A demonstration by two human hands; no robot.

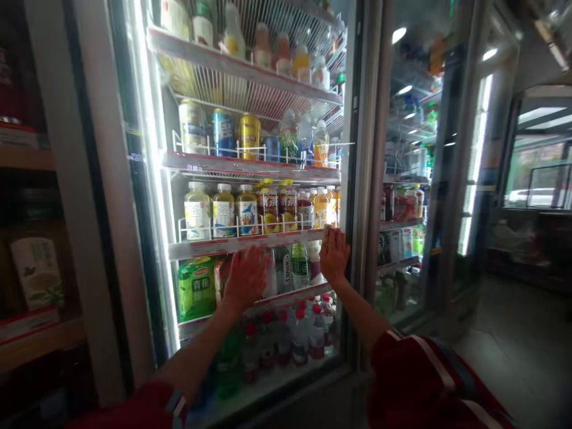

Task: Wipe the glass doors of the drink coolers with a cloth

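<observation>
My left hand is raised in front of the drinks cooler, its fingers stretched out and slightly blurred, with nothing in it. It is nearest the price-strip edge of the middle shelf and covers part of the packs below. My right hand is at the right end of that same edge, its fingers bent and pressed together. A small pale bit shows at its fingertips; what it is cannot be made out. Tea bottles stand behind a white wire rail just above. Whether glass lies between my hands and the shelf is unclear.
Below are a green multipack, a green-labelled water bottle and several red-capped bottles. Cans and more bottles fill the upper shelves. A metal door frame rises at right, beside another glass-fronted cooler.
</observation>
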